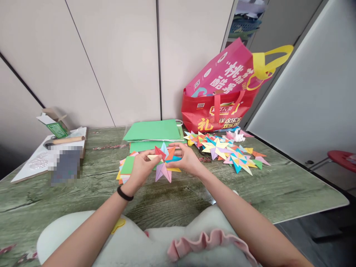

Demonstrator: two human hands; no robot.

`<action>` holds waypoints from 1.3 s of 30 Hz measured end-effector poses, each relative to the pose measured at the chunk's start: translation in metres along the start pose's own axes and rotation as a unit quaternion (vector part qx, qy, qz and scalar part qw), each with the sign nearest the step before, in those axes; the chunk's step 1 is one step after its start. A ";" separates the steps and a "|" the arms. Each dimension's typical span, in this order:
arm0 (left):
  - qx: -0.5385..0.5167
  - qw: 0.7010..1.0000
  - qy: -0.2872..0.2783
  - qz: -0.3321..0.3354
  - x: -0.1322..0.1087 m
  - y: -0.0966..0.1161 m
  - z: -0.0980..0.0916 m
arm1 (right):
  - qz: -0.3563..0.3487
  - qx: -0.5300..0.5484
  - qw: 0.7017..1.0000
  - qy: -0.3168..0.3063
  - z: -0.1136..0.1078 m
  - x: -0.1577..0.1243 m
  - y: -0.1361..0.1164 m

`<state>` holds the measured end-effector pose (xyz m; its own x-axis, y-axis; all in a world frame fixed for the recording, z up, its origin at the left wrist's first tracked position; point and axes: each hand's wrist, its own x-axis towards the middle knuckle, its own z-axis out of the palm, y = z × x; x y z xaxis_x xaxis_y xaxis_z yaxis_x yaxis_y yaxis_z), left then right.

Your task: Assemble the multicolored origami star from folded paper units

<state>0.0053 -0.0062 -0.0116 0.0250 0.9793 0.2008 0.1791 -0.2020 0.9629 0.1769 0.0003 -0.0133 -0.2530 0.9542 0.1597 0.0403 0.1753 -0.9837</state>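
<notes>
Both hands hold a many-coloured folded paper star (164, 163) just above the green wood-grain table (278, 185). My left hand (141, 167), with a black band on its wrist, pinches the star's left side. My right hand (185, 158) grips its right side with curled fingers. Red, blue, orange, purple and yellow points stick out between the two hands. Under the star lies a small stack of coloured paper squares (127, 167).
A pile of finished paper stars (230, 150) lies to the right. Green paper sheets (152, 131) sit behind the hands. A red and pink shopping bag (222, 96) stands at the back right. A white board with a small hammer (65, 141) is at the left.
</notes>
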 end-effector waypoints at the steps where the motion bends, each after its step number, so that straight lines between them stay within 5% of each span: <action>1: -0.008 1.000 0.013 -0.009 0.000 0.000 0.000 | 0.000 0.009 1.000 0.013 0.001 0.000 -0.001; 8: 0.000 1.000 0.012 -0.002 -0.002 0.004 0.000 | -0.062 -0.026 0.998 0.018 0.006 -0.001 0.000; 16: -0.010 0.999 0.014 0.028 -0.001 0.005 -0.002 | -0.031 0.001 0.999 0.043 0.008 -0.003 0.002; 21: 0.029 0.998 0.028 0.045 -0.002 0.008 -0.003 | -0.094 -0.045 0.994 0.025 0.009 -0.003 0.001; 32: 0.002 0.993 -0.052 0.104 -0.002 0.010 -0.003 | -0.096 -0.073 0.991 0.059 0.007 0.002 0.005; 39: -0.009 0.994 -0.020 0.106 -0.001 0.005 -0.003 | -0.129 -0.078 0.987 0.063 0.007 0.001 0.007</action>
<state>0.0032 -0.0080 -0.0062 0.0994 0.9146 0.3920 0.1490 -0.4031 0.9029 0.1698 0.0006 -0.0204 -0.1514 0.8943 0.4211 0.1404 0.4412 -0.8864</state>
